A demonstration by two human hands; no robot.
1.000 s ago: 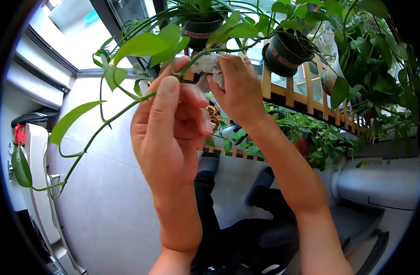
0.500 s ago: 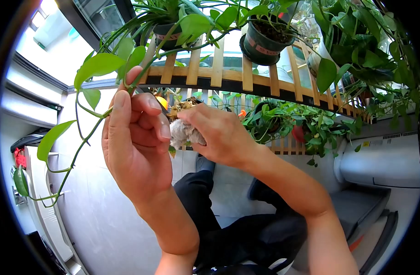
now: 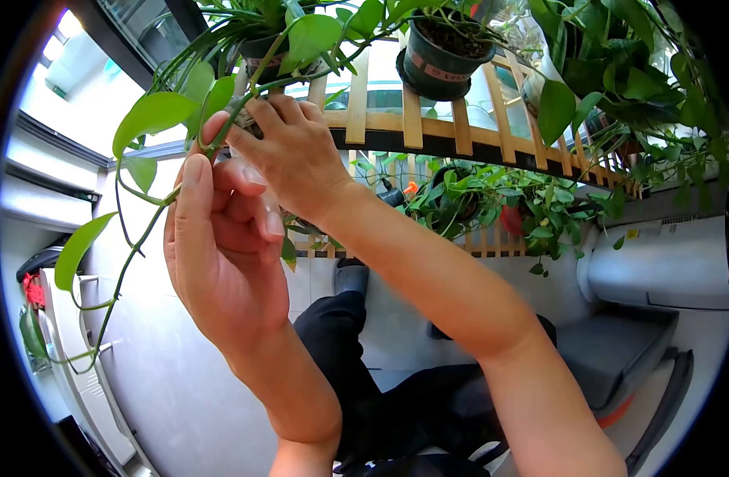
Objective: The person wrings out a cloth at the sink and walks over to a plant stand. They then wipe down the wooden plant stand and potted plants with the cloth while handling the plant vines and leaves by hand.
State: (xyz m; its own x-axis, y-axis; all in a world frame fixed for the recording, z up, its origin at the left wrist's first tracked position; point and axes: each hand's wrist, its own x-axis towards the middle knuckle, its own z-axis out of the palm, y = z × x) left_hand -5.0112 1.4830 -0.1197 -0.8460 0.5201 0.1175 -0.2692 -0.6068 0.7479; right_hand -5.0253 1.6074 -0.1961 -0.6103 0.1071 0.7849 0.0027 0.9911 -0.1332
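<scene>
A long green vine (image 3: 131,266) with broad leaves (image 3: 151,121) trails down at the left. My left hand (image 3: 225,246), palm up, pinches its stem between thumb and index finger, the other fingers curled. Close beside those fingertips, my right hand (image 3: 289,155) is closed at the stem, back of the hand toward me. A bit of grey cloth (image 3: 248,122) shows under its fingers; most of it is hidden. Just above the hands is a dark pot (image 3: 261,52) with a leafy plant.
A slatted wooden shelf (image 3: 412,119) runs across the upper right, bearing a green pot (image 3: 440,63). Leafy plants (image 3: 468,199) grow on a lower level. A grey padded seat (image 3: 619,350) and a white cylindrical appliance (image 3: 659,266) are at the right.
My right hand has moved up and left from below the shelf to the stem beside my left hand, bringing the cloth along. The vine and my left hand sit farther left in view.
</scene>
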